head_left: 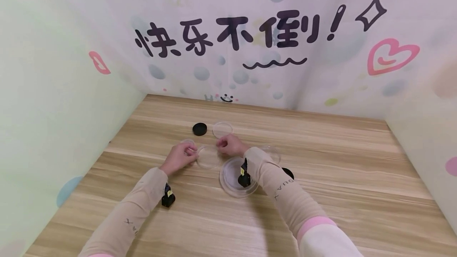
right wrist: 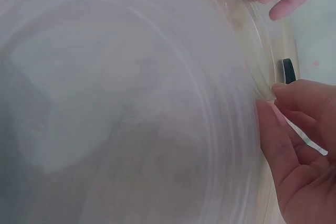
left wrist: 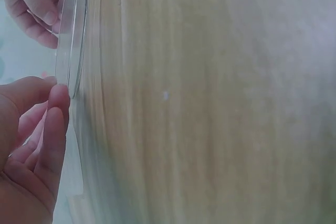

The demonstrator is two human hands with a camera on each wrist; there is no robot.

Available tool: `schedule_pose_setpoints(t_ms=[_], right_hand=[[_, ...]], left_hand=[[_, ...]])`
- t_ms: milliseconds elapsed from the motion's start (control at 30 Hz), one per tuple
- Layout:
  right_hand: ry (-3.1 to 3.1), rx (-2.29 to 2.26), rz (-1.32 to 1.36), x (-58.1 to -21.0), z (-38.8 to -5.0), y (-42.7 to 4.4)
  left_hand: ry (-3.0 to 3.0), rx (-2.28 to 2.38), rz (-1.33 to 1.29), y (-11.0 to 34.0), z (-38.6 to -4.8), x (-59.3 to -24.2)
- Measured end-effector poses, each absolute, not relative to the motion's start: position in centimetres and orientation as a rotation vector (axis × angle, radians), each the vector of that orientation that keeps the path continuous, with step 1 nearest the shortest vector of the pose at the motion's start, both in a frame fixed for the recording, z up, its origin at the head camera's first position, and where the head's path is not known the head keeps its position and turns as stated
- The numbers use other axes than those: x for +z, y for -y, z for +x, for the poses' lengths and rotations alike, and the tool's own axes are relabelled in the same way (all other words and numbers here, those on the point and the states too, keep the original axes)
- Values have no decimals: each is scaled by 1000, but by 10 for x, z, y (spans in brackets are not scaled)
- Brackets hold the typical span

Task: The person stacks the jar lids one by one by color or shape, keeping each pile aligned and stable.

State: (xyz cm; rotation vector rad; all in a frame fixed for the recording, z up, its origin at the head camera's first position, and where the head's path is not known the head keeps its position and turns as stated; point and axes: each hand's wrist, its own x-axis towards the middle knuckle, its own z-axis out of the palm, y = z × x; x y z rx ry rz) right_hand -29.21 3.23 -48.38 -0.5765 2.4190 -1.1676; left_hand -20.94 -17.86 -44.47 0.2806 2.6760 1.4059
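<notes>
Between my two hands is a clear round petri dish (head_left: 208, 157), seen edge-on in the left wrist view and tilted in the right wrist view. My left hand (head_left: 179, 158) pinches its left rim between thumb and fingertips. On the opposite side, my right hand (head_left: 231, 145) pinches the rim with thumb and forefinger. A larger stacked clear dish (head_left: 225, 183) lies just below my right wrist and fills much of the right wrist view. Another clear round piece (head_left: 187, 142) is partly hidden behind my left hand.
Beyond the hands lie a black round disc (head_left: 200, 129) and a clear dish (head_left: 222, 124). To the right, a clear dish (head_left: 275, 153) and a second black disc (head_left: 288, 173) are partly covered by my right sleeve. The wooden table (head_left: 342, 177) meets printed cloth walls at back and sides.
</notes>
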Motion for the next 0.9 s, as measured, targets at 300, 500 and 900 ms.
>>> schedule_pose_setpoints(t_ms=[300,500,900], right_hand=[[-2436,-1226,-469,-420,-240,-29],[-2414,-1276,-455,-431,-249,-29],[-2378,-1408,-413,-429,-258,-37]], left_hand=[[-2685,1452,249,177,-208,-448],[-2696,1469,220,177,-209,-448],[-2709,1535,199,171,-211,-437]])
